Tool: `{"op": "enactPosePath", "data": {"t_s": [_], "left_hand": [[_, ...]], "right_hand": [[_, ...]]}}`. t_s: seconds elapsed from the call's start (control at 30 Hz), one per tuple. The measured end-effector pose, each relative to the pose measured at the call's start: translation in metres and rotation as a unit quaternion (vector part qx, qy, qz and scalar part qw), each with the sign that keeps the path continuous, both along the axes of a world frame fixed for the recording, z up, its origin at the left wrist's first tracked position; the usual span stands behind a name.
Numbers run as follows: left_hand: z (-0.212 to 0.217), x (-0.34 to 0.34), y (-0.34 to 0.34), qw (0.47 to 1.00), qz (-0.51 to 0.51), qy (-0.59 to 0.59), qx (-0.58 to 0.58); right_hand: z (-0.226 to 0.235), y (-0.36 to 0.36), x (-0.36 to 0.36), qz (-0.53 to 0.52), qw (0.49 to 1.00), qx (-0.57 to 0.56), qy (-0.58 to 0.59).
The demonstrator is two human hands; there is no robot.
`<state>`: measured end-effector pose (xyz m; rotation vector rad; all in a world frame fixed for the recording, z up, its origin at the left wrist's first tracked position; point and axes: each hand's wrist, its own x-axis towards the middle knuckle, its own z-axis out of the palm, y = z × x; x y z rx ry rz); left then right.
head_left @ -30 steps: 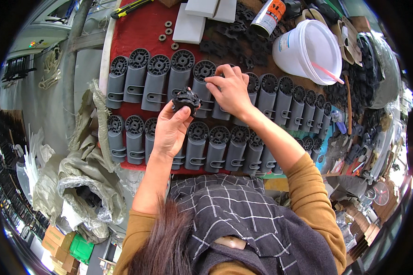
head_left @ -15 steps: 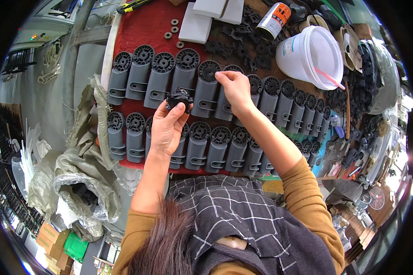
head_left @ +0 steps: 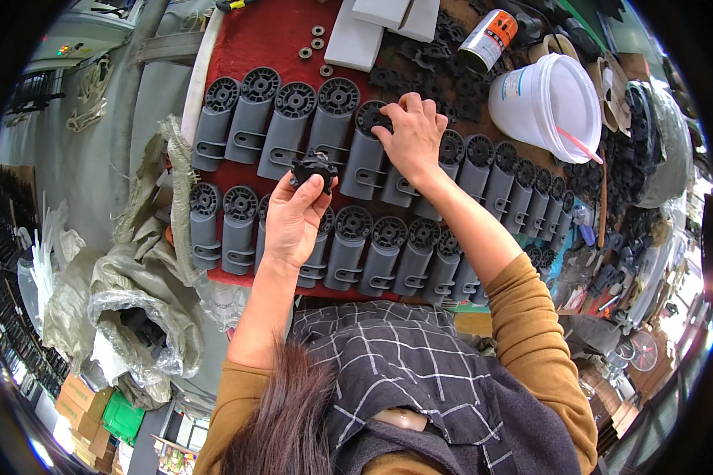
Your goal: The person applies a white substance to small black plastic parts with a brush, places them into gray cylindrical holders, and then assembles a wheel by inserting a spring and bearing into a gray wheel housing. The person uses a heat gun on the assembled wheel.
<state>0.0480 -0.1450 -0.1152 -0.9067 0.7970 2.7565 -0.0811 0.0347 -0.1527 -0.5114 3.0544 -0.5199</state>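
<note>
My left hand is closed, pinching a small black toothed plastic part between thumb and fingers above the front of the back row. My right hand has its fingers spread and partly bent. Its thumb and index finger lie apart at the black round top of a grey plastic tube. I see nothing held between them. Beside it stands another grey tube with a spoked black top. Each tube has a slotted tab low on its side.
More grey tubes form a front row on the red cloth. Further back lie white blocks, metal rings and loose black parts. A spray can and a white bucket stand at the back right.
My right hand has turned and its fingers have opened from a pinch at the tube's top. The left hand still holds the black part. The whole view has shifted slightly.
</note>
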Motion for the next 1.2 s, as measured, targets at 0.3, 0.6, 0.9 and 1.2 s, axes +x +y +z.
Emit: {"op": "enactPosePath", "data": {"t_s": [0.3, 0.6, 0.9, 1.2], "left_hand": [[0.008, -0.003, -0.006, 1.0, -0.009, -0.001, -0.005], [0.001, -0.004, -0.007, 0.997, 0.046, -0.013, -0.067], [0.002, -0.002, -0.02, 0.995, 0.08, -0.041, -0.048], [-0.003, -0.001, -0.023, 0.995, 0.088, -0.036, -0.042]], "right_hand": [[0.048, -0.029, 0.017, 0.05, 0.928, -0.28, -0.242], [0.056, -0.037, 0.024, -0.026, 0.844, -0.39, -0.366], [0.003, -0.054, -0.024, -0.257, 0.862, -0.317, -0.3], [0.004, -0.052, -0.024, -0.025, 0.999, -0.039, -0.012]]}}
